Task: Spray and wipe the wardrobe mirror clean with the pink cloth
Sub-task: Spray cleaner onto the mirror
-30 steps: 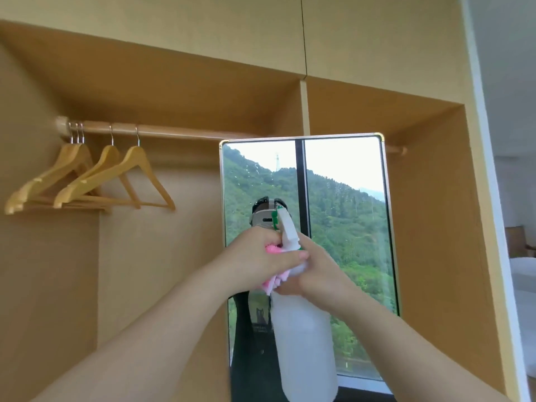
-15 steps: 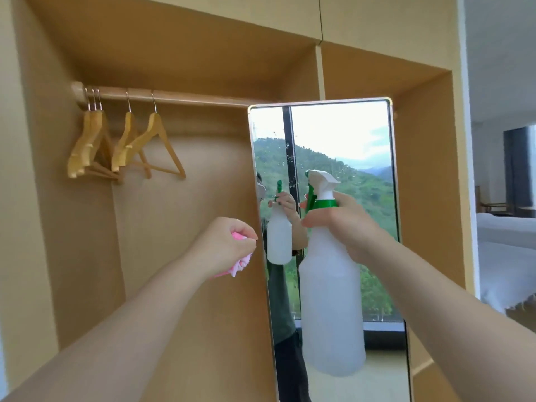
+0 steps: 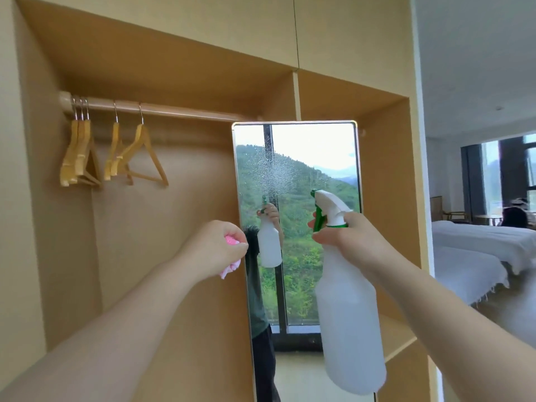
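The tall wardrobe mirror point(image 3: 313, 158) with a thin metal frame stands inside the wooden wardrobe and reflects a green hillside. A patch of fine droplets sits on its upper left glass. My right hand point(image 3: 351, 242) grips the neck of a white spray bottle point(image 3: 348, 323) with a green trigger, nozzle aimed left at the glass, fingers on the trigger. My left hand point(image 3: 214, 248) is closed around the bunched pink cloth point(image 3: 230, 266), held just left of the mirror's edge, apart from the glass.
A wooden rail point(image 3: 162, 110) carries several wooden hangers point(image 3: 139, 158) in the left bay. A shelf point(image 3: 397, 335) runs behind the mirror at lower right. Right of the wardrobe, the room opens onto white beds point(image 3: 481, 242) and a window.
My hands parted: the left drew the cloth away to the left, the right raised the bottle beside the mirror. Spray droplets now show on the upper glass. The view shifted left and back.
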Available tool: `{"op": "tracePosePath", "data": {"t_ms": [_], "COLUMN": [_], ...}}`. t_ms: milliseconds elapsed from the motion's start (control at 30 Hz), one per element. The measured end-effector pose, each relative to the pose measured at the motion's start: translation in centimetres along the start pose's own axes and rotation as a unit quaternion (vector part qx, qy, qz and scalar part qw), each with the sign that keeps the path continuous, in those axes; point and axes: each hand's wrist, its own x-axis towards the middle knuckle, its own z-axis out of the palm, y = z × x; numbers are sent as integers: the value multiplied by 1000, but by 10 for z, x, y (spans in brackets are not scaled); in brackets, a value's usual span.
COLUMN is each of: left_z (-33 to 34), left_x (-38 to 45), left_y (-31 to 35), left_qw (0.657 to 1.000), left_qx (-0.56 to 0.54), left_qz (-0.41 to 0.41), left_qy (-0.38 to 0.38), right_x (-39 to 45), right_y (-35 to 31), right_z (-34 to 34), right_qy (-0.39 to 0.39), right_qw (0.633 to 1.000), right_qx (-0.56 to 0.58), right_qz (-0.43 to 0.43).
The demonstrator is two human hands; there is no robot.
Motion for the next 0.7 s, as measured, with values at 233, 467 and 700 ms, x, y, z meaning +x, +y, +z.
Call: {"op": "tracePosePath", "data": {"t_ms": [233,467,700], "left_z": [24,48,52], "left_x": [2,-5,-6], "left_y": [9,16,15], "left_qw": [998,998,998], "left_qx": [-15,-2,20], "left_qz": [-49,-50,-57], "left_qy": [27,22,14], "right_x": [-3,-16,-29], "right_y": [10,42,62], "right_z": [-61,-79,-63], "right_qy": [72,82,-7], "right_qw": [997,995,998], "right_qx": [9,-53,-60], "right_qz": [6,2,17]}}
